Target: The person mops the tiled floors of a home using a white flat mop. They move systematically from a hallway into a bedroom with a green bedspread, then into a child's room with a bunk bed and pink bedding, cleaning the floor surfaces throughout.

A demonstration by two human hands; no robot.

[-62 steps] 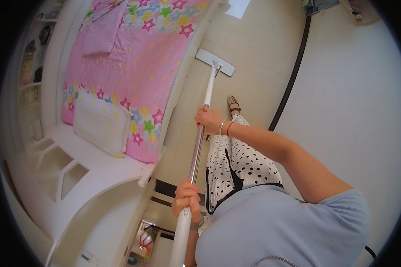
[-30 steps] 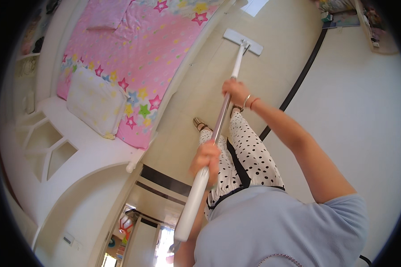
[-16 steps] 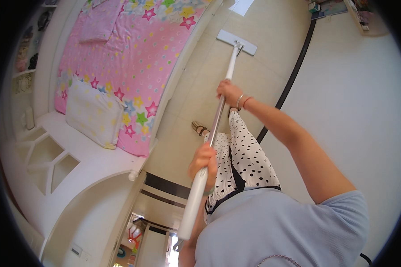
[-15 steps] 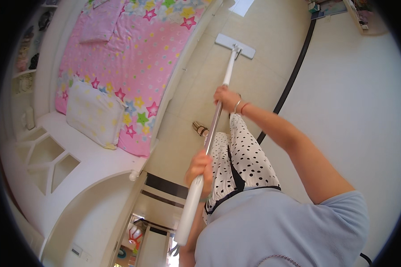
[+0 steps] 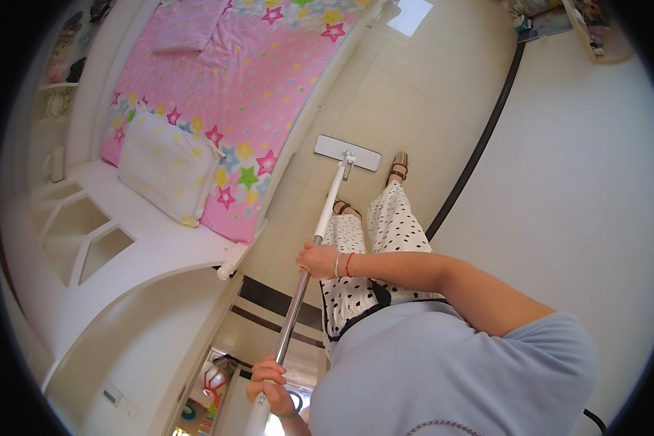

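Note:
A flat mop (image 5: 298, 294) with a white and silver pole slants across the view from lower left to upper middle. Its grey-white rectangular head (image 5: 347, 152) lies flat on the tiled floor, just in front of my feet. My right hand (image 5: 318, 260) is wrapped round the pole below its white upper section. Farther down, near the thick white grip end, my left hand (image 5: 269, 385) closes round the pole. The end of the pole runs out of the lower edge of the picture.
To the left stands a white bed frame with a pink star-patterned sheet (image 5: 232, 80) and a pale pillow (image 5: 168, 167). A white wall (image 5: 574, 182) with a dark skirting strip (image 5: 479, 145) runs along the right. Beige floor tiles (image 5: 421, 94) stretch ahead. A doorway lies behind, at lower left.
Both hands have drawn the mop back toward my body and to the left. Its head has slid nearer to my feet, and both hands still hold the pole.

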